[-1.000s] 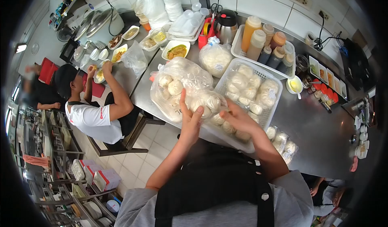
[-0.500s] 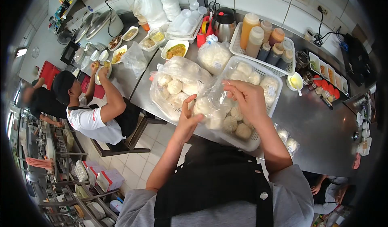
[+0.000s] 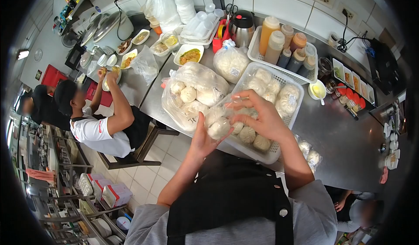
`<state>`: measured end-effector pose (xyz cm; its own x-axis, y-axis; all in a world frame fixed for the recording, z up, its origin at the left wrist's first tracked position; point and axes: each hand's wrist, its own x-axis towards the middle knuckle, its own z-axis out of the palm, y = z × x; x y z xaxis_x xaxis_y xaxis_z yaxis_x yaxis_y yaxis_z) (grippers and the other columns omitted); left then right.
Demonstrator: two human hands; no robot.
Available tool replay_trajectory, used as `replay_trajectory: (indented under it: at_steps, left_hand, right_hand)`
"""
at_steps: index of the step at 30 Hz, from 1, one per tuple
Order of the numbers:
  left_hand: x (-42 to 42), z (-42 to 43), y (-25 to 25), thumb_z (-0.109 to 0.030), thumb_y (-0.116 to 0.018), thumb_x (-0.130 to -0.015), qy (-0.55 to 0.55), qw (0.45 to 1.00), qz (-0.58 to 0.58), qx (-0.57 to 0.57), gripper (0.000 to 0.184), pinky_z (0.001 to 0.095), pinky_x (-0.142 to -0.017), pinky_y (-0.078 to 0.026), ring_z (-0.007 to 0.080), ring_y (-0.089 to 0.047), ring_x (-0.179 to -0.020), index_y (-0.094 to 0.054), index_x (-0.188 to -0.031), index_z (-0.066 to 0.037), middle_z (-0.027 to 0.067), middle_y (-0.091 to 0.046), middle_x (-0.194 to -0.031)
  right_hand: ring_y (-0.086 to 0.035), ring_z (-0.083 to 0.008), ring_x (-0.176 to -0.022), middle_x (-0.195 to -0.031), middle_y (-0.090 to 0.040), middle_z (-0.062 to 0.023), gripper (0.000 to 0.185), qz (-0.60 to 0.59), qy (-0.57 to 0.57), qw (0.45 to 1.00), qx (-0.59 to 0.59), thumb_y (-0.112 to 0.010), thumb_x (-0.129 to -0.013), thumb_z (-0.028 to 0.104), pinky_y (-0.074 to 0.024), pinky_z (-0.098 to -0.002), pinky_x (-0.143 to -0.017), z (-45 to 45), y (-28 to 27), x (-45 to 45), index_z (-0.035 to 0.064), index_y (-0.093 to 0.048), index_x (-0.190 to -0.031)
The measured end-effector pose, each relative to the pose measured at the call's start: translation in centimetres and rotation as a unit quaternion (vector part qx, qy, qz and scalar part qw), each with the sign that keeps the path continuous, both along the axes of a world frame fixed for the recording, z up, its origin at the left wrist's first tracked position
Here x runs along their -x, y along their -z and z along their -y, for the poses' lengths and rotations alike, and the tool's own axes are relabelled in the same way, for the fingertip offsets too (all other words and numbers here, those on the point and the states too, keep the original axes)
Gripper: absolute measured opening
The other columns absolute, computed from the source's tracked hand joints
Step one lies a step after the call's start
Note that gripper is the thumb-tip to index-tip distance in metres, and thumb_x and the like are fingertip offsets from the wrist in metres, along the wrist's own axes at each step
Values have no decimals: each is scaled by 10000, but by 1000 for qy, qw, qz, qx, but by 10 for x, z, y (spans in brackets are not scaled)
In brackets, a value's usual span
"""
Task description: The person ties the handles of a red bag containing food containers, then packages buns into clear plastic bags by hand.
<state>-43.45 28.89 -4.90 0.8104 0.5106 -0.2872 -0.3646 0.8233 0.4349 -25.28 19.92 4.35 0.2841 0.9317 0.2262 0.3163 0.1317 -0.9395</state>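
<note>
As one small bag of buns [image 3: 217, 127] is cupped between one large bag [image 3: 194, 92] and one white crate [image 3: 274, 150] on the desk [image 3: 345, 153] by the left hand [image 3: 203, 137], fingers half-curled, the right hand [image 3: 264, 116] is held, fingers parted, at its plastic (any pinch cannot be told).

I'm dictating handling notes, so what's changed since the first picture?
The small bag of buns and left hand have shifted slightly toward the person. The right hand has moved up in view, fingers now spread by the bag's plastic. I see no clear release. The large bag of buns and squeeze bottles stayed put.
</note>
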Motion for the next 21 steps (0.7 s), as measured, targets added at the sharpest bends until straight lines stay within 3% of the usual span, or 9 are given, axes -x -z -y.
replay_trajectory:
  at_steps: [2,4,7,11,13,14,16,20,21]
  left_hand:
    - [8,-5,6,-596,-355,-987,9,999,-37,-18,682,466,-1063,-419,254,-517,-1252,-373,-1443,-89,110,-513,-1381]
    - [14,-10,11,-583,-365,-991,16,996,-75,-36,670,453,-1056,-427,252,-534,-1236,-377,-1441,-86,112,-532,-1368]
    - [18,-18,12,-563,-377,-997,-5,988,-120,-95,660,430,-1041,-437,259,-554,-1217,-378,-1440,-75,132,-563,-1340]
    - [24,-24,4,-557,-388,-995,-18,991,-100,-82,680,437,-1020,-451,285,-555,-1219,-361,-1446,-49,150,-573,-1328]
    - [22,-23,4,-565,-397,-988,-8,993,-88,-84,698,463,-1008,-460,304,-553,-1222,-343,-1456,-50,150,-572,-1327]
    - [19,-22,5,-560,-391,-991,2,988,-82,-128,693,467,-1009,-460,309,-548,-1228,-342,-1455,-48,159,-560,-1338]
    - [14,-19,4,-555,-386,-995,11,982,-77,-173,687,471,-1010,-459,314,-543,-1233,-341,-1455,-46,169,-548,-1350]
    - [10,-14,-7,-555,-364,-999,-14,981,-118,-154,688,472,-1015,-456,326,-531,-1247,-339,-1452,-38,201,-497,-1396]
    - [11,-13,-8,-554,-363,-1000,-14,983,-117,-142,689,473,-1020,-452,331,-525,-1254,-339,-1451,-33,209,-482,-1409]
  right_hand:
    - [-666,-145,-914,-893,-728,-40,223,34,-14,999,-22,-733,-828,118,-466,-314,-874,3,8,-10,64,-686,-1039]
    - [-646,-151,-870,-904,-730,-23,197,307,-2,951,48,-729,-834,137,-441,-327,-892,8,16,-29,77,-699,-1019]
    - [-629,-212,-780,-817,-713,-41,164,288,-19,954,83,-709,-842,168,-466,-351,-812,18,7,-57,96,-705,-989]
    - [-634,-157,-805,-829,-708,-36,139,171,-29,985,8,-682,-871,132,-474,-326,-795,24,7,-68,75,-711,-995]
    - [-624,-114,-843,-897,-700,-34,155,-15,-47,999,7,-650,-901,99,-481,-300,-777,19,4,-54,61,-705,-1041]
    - [-624,-114,-843,-897,-700,-34,155,-15,-47,999,5,-650,-901,99,-481,-300,-777,17,4,-50,61,-705,-1041]
    - [-616,-112,-871,-968,-684,-45,174,-194,-121,962,151,-632,-918,103,-489,-286,-778,13,7,-44,55,-696,-1072]
    - [-613,-138,-862,-966,-675,-64,249,-27,-143,983,109,-667,-897,142,-491,-288,-790,10,22,-41,70,-671,-1136]
    - [-613,-141,-862,-955,-677,-74,294,64,-70,991,96,-694,-878,163,-490,-285,-788,10,19,-37,83,-652,-1158]
